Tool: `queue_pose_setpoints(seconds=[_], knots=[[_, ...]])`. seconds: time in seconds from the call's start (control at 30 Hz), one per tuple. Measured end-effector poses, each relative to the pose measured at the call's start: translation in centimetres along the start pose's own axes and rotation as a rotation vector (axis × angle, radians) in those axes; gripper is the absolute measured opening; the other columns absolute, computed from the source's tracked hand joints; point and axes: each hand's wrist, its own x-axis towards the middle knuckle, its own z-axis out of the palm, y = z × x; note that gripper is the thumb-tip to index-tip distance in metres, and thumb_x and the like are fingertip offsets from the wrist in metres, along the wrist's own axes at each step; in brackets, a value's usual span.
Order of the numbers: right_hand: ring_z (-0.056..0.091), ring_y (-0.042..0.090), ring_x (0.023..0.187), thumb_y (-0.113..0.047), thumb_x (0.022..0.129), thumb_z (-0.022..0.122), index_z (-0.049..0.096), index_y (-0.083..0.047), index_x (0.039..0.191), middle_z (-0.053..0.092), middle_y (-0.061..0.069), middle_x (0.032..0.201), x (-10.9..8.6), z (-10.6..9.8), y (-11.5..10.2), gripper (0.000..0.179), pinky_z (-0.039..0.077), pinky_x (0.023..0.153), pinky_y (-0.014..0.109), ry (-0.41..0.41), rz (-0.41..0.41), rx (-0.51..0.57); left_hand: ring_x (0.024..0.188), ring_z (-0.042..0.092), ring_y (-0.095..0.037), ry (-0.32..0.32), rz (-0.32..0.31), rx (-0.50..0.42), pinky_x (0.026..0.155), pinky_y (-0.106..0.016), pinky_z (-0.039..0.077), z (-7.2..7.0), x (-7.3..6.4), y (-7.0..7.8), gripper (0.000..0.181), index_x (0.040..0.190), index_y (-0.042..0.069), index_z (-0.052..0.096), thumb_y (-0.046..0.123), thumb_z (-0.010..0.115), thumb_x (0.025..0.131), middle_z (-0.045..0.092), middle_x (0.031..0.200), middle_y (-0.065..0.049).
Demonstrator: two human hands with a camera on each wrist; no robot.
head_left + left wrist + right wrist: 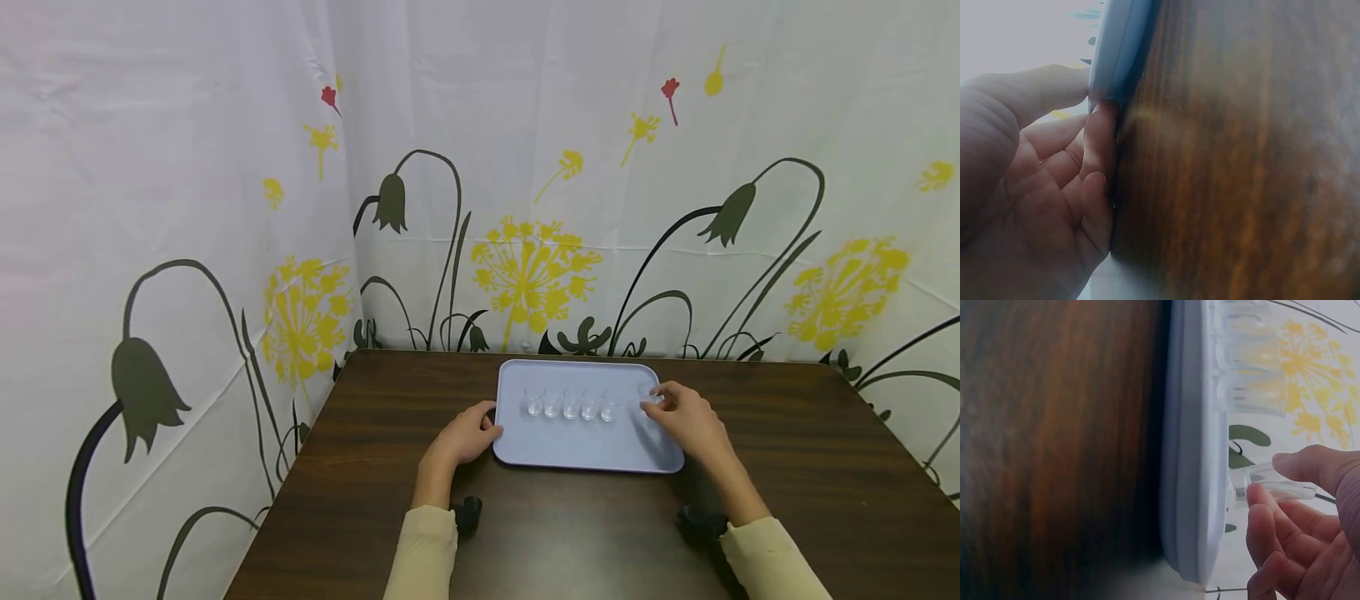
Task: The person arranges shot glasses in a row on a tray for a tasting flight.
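A pale blue rectangular tray (570,447) lies on the dark wooden table. Across its middle stand several small clear shot glasses (571,406) in a row, upright. At the tray's left edge, my left hand (463,435) pinches the rim, thumb on top and fingers underneath, as the left wrist view shows. Over the tray's right side, my right hand (692,423) holds another clear shot glass (1240,487) between thumb and fingers. That glass is upright, apart from the row, its base close to the tray surface. The fingers partly cover it in the head view.
The brown wood table (585,533) extends to both sides and in front of the tray. Behind it hangs a white curtain (525,100) printed with yellow and grey-green flowers. Dark wrist devices show under the left wrist (468,514) and right wrist.
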Motion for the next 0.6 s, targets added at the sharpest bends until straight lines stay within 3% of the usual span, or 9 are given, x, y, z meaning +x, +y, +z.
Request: queue_pose_setpoints(seconds=[0.2, 0.43, 0.6], knots=[[0.066, 0.023, 0.087, -0.042, 0.101, 0.072, 0.067, -0.004, 0.133, 0.076, 0.021, 0.116, 0.1, 0.5, -0.1, 0.05, 0.048, 0.067, 0.036, -0.031, 0.005, 0.02, 0.079, 0.056, -0.018, -0.004, 0.027, 0.028, 0.073, -0.034, 0.045, 0.4, 0.9, -1.2, 0.056, 0.153, -0.001, 0.052, 0.025, 0.065, 0.106, 0.063, 0.09, -0.004], [0.07, 0.015, 0.073, -0.041, 0.102, 0.073, 0.066, -0.004, 0.134, 0.078, 0.021, 0.116, 0.1, 1.2, -0.4, 0.049, 0.048, 0.068, 0.035, -0.075, 0.017, 0.032, 0.08, 0.057, -0.018, -0.007, -0.003, -0.007, 0.074, -0.034, 0.045, -0.1, -0.2, 0.3, 0.056, 0.155, 0.001, 0.052, 0.021, 0.066, 0.105, 0.064, 0.092, -0.005], [0.07, 0.014, 0.071, -0.038, 0.101, 0.073, 0.068, -0.004, 0.133, 0.079, 0.019, 0.114, 0.1, 1.5, -0.7, 0.046, 0.047, 0.067, 0.035, -0.096, 0.008, 0.039, 0.081, 0.056, -0.016, 0.004, -0.015, 0.015, 0.075, -0.033, 0.044, 0.0, -0.2, 0.3, 0.055, 0.156, 0.004, 0.052, 0.023, 0.066, 0.106, 0.064, 0.093, -0.003]])
